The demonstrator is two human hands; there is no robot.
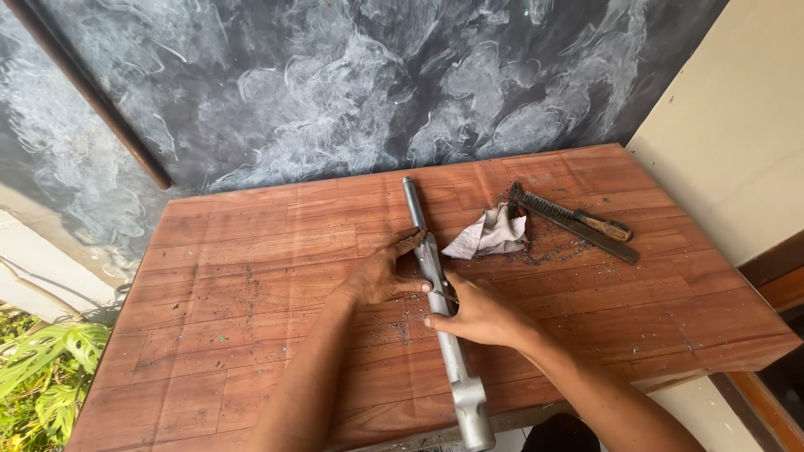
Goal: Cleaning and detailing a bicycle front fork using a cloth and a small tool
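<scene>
One long grey metal tube (pixel 435 293) lies on the wooden counter (pixel 251 285), near the middle. Its long axis runs from the far edge toward the near edge, a little slanted; the thin end points to the far edge and the thick end with a bracket hangs over the near edge, where the lowest part is cut off by the picture border. The left hand (pixel 381 274) rests flat against the left side of the tube, fingers spread and touching it. The right hand (pixel 477 314) has its grip closed around the tube from the right side and seems to pinch a small thin tool, which is hard to make out. Beyond the tube, toward the far right corner, lie one crumpled white cloth (pixel 490 236) and two files (pixel 578 222) side by side, with metal shavings around them.
</scene>
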